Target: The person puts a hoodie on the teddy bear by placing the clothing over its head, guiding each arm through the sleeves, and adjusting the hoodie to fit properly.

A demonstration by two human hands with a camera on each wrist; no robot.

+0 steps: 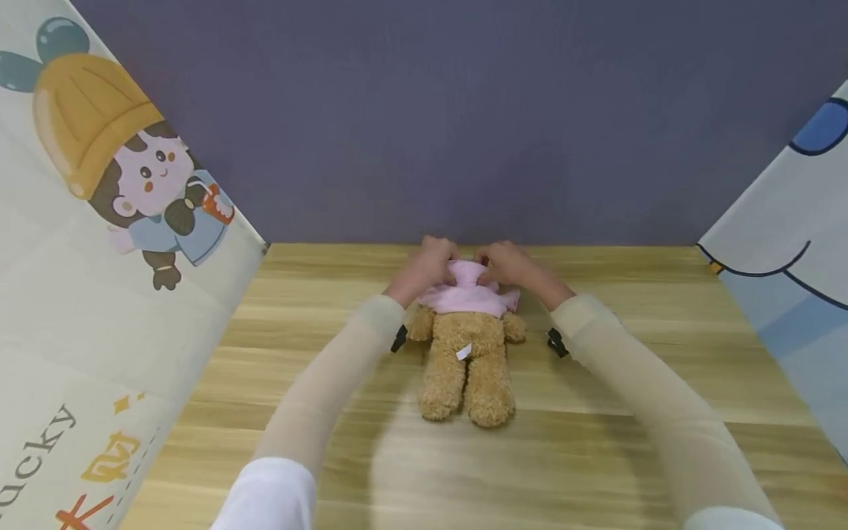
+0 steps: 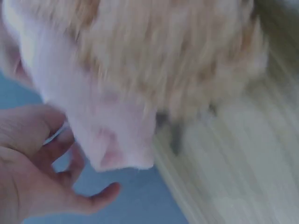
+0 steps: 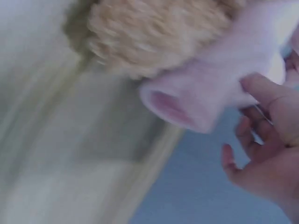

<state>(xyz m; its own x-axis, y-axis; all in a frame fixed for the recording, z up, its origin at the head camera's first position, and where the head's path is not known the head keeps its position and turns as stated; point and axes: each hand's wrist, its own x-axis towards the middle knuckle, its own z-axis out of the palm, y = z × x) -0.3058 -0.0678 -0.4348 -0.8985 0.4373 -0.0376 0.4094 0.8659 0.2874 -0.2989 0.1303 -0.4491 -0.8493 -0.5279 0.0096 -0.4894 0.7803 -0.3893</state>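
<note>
Beige close-fitting sleeves (image 1: 316, 390) with white cloth ends run up from 7 and 5 o'clock in the head view and meet over a brown, curly-furred plush bear (image 1: 467, 338). It lies on a pale wood-grain tabletop (image 1: 596, 449), toward the 12 o'clock edge, its feet pointing to 6 o'clock and a small white fabric tag (image 1: 464, 352) between its legs. Soft pink cloth clothing (image 1: 467, 300) covers its upper end.

At the bear's 11 o'clock, the left hand (image 1: 429, 266) pinches the upper edge of the pink clothing; at its 1 o'clock, the right hand (image 1: 509, 265) pinches the opposite side, thumb toward the cloth. Both wrist views are blurred: on the left one the hand sits at 8 o'clock, its lower fingers loosely bent; on the right one, near 3 o'clock, one digit lies on the cloth, with a pink sleeve opening at 6 o'clock.

Dark purple-grey panelling (image 1: 464, 118) stands at 12 o'clock, a white cartoon-printed sheet (image 1: 59, 294) at 9, a blue-and-white printed sheet (image 1: 788, 243) at 3.
</note>
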